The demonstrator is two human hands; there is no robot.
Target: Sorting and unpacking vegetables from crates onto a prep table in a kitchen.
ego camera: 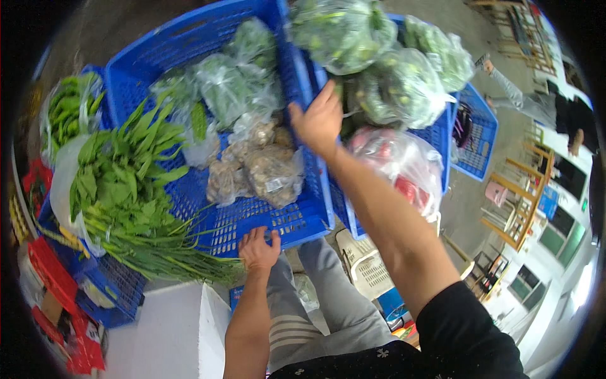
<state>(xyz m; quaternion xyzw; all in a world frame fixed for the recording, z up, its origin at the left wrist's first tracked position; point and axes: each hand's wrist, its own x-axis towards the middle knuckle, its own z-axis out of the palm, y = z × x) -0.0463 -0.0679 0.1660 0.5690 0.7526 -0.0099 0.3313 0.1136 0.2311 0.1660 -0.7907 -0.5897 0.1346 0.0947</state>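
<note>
Before me is a blue plastic crate (284, 223), tilted in the view. My left hand (259, 248) lies on its near rim with the fingers over the edge. On the right side wall, my right hand (321, 121) straddles the top edge, thumb to the inner side; it is slightly blurred. Inside the crate are bagged brown knobbly produce (274, 173), bagged leafy greens (222, 85) and a bitter melon (199, 121). Loose leafy greens (128, 166) and long thin green stalks (165, 253) lie over the left side, close to my left hand.
On the right, another blue crate (447, 142) bears bagged green vegetables (397, 90) and bagged red produce (397, 163). Bagged green peppers (71, 109) sit at far left. A white foam box (165, 331) stands below. Behind are a cream plastic stool (367, 265) and a person (544, 109).
</note>
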